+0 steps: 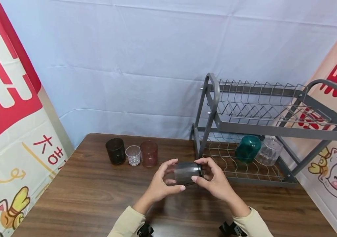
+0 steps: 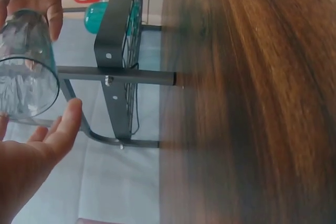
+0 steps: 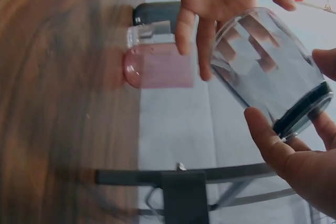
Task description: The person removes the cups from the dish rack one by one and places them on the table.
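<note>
A grey-tinted glass tumbler is held on its side above the table. My right hand grips it by the thick base, with thumb and fingers on either side, as the right wrist view of the tumbler shows. At the rim end, my left hand has its fingers spread. In the left wrist view, the fingers of that left hand lie beside the rim; whether any touch it I cannot tell. Through the tumbler's wall some left fingers show.
Left on the brown wooden table stand a black glass, a small clear glass and a reddish glass. A grey two-tier rack stands at right; its lower shelf holds a teal glass and a clear glass.
</note>
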Demonstrator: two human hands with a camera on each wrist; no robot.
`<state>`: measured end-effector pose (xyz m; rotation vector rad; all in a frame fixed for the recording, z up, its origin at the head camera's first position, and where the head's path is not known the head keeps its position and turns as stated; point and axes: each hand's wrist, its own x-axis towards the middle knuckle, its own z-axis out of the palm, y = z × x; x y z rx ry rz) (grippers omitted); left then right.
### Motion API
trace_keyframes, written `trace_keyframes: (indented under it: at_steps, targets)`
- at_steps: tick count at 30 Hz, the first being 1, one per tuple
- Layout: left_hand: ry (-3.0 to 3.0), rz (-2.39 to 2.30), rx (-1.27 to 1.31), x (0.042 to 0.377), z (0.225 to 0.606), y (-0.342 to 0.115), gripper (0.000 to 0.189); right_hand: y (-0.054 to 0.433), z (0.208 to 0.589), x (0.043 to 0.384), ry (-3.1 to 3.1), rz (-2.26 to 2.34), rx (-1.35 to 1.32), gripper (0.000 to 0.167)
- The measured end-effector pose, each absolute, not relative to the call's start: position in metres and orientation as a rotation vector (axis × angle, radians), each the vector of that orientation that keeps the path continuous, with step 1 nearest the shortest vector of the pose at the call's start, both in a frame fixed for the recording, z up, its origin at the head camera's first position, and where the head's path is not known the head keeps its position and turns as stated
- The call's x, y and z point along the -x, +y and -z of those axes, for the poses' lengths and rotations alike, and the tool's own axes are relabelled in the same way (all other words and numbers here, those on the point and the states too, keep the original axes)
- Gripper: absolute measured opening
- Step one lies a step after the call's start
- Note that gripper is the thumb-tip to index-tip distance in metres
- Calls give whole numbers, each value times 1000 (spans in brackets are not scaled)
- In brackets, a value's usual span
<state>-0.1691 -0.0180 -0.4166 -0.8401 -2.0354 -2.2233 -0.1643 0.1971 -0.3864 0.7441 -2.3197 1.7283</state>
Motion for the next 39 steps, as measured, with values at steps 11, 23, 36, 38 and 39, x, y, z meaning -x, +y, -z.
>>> trace_keyframes:
  at_steps: [11,23,36,38,39]
  targets:
    - [-1854,2169,920,171,419,-16,57,191,411,169,-2064,-2081,-676,40]
    - [-1902,2111,882,169,413,-18,58,193,406,169,-2100,-2016,-779,50]
    - [-1934,1883,875,161,407,-20,58,205,401,163,-2492,-1580,-672,58]
    - [-1941,1818,871,160,406,-20,57,206,399,163,-2534,-1523,-670,59]
    - [-1945,1796,871,160,405,-20,57,207,398,163,-2551,-1498,-672,60]
